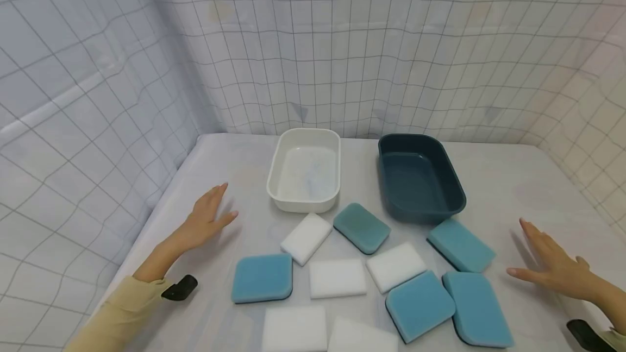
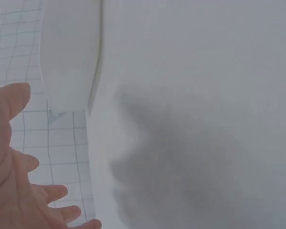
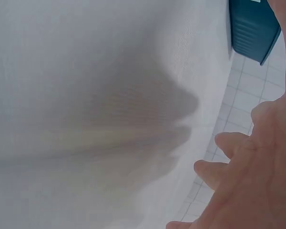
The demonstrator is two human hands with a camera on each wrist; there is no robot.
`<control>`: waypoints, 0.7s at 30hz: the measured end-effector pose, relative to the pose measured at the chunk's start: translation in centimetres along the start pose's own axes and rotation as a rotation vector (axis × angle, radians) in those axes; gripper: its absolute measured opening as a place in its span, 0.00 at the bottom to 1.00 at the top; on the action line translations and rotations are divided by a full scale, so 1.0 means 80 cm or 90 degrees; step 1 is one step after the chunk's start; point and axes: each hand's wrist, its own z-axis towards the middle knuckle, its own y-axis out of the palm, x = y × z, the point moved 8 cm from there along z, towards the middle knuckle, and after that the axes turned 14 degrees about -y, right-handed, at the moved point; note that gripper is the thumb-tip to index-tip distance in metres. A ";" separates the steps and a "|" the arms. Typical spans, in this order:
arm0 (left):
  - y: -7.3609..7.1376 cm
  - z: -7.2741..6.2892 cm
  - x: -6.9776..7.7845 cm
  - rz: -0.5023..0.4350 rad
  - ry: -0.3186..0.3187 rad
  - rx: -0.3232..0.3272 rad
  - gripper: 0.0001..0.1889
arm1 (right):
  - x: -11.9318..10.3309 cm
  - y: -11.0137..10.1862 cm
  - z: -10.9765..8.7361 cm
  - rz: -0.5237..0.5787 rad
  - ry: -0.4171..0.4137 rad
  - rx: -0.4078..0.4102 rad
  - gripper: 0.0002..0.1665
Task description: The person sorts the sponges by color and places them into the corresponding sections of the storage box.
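My left hand (image 1: pixel 199 225) hovers over the white cloth at the left, fingers spread and holding nothing. On the far right my right hand (image 1: pixel 559 268) is also spread, with nothing in it. Between them lie several blue sponges with dark undersides, among them a blue sponge (image 1: pixel 262 278) nearest my left hand and another blue sponge (image 1: pixel 476 308) toward my right. A darker teal sponge (image 1: pixel 362 227) lies near the middle. Several white sponges are mixed in, such as a small white sponge (image 1: pixel 306 238) and a white sponge (image 1: pixel 337 278).
Behind the sponges stand a white bin (image 1: pixel 304 205) and, to its right, a dark teal bin (image 1: pixel 423 213); both show bare floors. A grid-patterned curtain (image 1: pixel 362 69) encloses the back and sides. The table (image 1: pixel 235 162) wears a white cloth.
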 end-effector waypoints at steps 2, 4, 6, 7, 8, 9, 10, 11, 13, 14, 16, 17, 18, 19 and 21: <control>-0.007 0.005 0.008 -0.039 0.002 0.001 0.42 | -0.001 -0.002 0.001 -0.003 0.001 0.003 0.66; -0.013 0.009 0.014 -0.075 -0.008 -0.007 0.42 | -0.004 -0.005 0.002 -0.006 -0.004 0.009 0.66; -0.018 0.012 0.019 -0.098 -0.024 -0.013 0.41 | -0.006 -0.007 0.003 -0.008 -0.012 0.016 0.67; -0.019 0.013 0.020 -0.112 -0.035 -0.018 0.40 | -0.007 -0.009 0.004 -0.007 -0.016 0.019 0.67; -0.020 0.014 0.021 -0.128 -0.047 -0.025 0.39 | -0.009 -0.010 0.004 -0.007 -0.022 0.024 0.67; -0.020 0.014 0.022 -0.145 -0.058 -0.032 0.39 | -0.010 -0.011 0.005 -0.007 -0.027 0.027 0.67; -0.019 0.014 0.022 -0.160 -0.067 -0.037 0.38 | -0.011 -0.012 0.006 -0.009 -0.033 0.029 0.67; -0.019 0.014 0.024 -0.174 -0.071 -0.043 0.37 | -0.013 -0.012 0.007 0.002 -0.040 0.033 0.67; -0.016 0.016 0.025 -0.208 -0.076 -0.055 0.36 | -0.018 -0.014 0.008 0.017 -0.049 0.043 0.68; -0.014 0.018 0.027 -0.227 -0.071 -0.062 0.36 | -0.020 -0.016 0.009 0.020 -0.053 0.047 0.68; -0.008 0.020 0.030 -0.259 -0.068 -0.078 0.35 | -0.024 -0.017 0.009 0.026 -0.051 0.048 0.67; -0.004 0.021 0.030 -0.274 -0.070 -0.093 0.35 | -0.025 -0.016 0.008 0.028 -0.043 0.044 0.67; 0.002 0.022 0.030 -0.287 -0.075 -0.110 0.35 | -0.025 -0.015 0.005 0.020 -0.038 0.042 0.67; 0.008 0.023 0.031 -0.303 -0.082 -0.131 0.35 | -0.026 -0.014 0.003 0.014 -0.036 0.037 0.67; 0.019 0.025 0.031 -0.323 -0.097 -0.164 0.34 | -0.026 -0.010 -0.004 0.007 -0.038 0.036 0.65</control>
